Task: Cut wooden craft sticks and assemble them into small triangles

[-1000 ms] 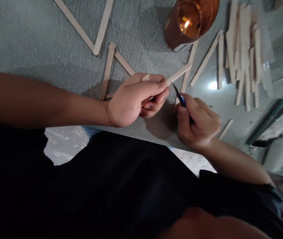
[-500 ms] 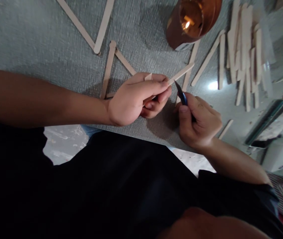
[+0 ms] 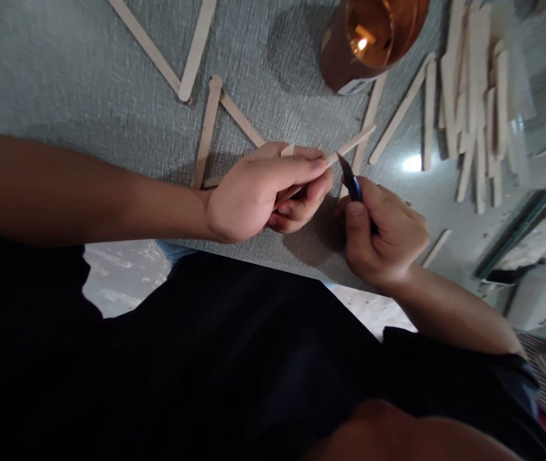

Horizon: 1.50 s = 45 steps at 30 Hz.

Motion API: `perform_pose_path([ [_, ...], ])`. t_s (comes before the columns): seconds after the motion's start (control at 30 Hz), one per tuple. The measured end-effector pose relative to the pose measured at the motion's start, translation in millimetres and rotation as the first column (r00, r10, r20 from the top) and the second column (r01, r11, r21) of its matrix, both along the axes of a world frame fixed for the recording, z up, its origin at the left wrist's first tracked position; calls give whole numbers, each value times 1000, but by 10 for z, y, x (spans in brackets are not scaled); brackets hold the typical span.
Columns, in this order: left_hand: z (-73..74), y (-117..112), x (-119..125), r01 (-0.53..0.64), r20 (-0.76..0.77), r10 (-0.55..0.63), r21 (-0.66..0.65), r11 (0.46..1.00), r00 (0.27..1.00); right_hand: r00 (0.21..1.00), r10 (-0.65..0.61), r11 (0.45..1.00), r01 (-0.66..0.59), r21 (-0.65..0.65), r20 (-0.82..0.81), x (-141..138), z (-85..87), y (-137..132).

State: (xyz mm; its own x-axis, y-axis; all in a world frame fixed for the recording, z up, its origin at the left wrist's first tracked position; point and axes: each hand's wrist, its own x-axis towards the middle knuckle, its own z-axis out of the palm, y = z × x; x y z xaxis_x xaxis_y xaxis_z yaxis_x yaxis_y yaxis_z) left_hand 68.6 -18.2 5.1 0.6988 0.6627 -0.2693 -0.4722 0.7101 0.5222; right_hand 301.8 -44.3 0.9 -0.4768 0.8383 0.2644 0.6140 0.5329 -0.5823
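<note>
My left hand [image 3: 270,189] is closed around a thin popsicle stick [image 3: 352,144], whose free end points up and to the right. A small pale wooden end [image 3: 288,150] also pokes out between its fingers. My right hand [image 3: 386,234] grips a utility knife [image 3: 352,182] with a blue body. Its dark blade points up toward the stick, close to where it leaves my left fingers; whether it touches cannot be made out. Under and beside my left hand, several popsicle sticks [image 3: 208,131] lie joined at an angle.
A lit candle in a brown glass jar [image 3: 338,54] stands beyond my hands. Several loose popsicle sticks [image 3: 472,83] are piled at the right, near a phone-like dark slab [image 3: 523,237] and a white box [image 3: 545,294]. Another angled pair of sticks [image 3: 145,45] lies at upper left.
Very little differs. The fingers of my left hand have shifted slightly lower, and the stick has tilted a touch. The knife stays nearly in place.
</note>
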Motion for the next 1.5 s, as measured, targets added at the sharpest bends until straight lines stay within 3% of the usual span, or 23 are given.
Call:
perform_pose_path([
  [0.2, -28, -30, 4, 22, -20, -23, -5, 1000, 1000, 996, -60, 998, 63, -32, 72, 6, 44, -41],
  [0.37, -100, -57, -12, -4, 109, 4, 5, 1000, 994, 994, -63, 993, 71, -92, 85, 4, 57, -39],
  [0.57, -76, -45, -9, -2, 63, 2, 7, 1000, 998, 996, -68, 988, 75, -133, 55, 10, 54, -41],
  [0.7, -21, -49, 22, -45, -1, 45, 31, 998, 999, 993, -63, 993, 72, -92, 101, 11, 59, -53],
  [0.9, 20, -82, 56, -157, -111, 176, 164, 974, 978, 993, -75, 993, 67, 92, 93, 20, -1, -73],
  [1.23, 48, -106, 9, -131, -301, 246, 354, 926, 921, 985, -63, 988, 38, 153, 163, 10, -30, -93],
  [1.5, 67, -113, -6, -61, -418, 258, 430, 901, 871, 981, -81, 982, 49, 183, 175, 15, -44, -110],
])
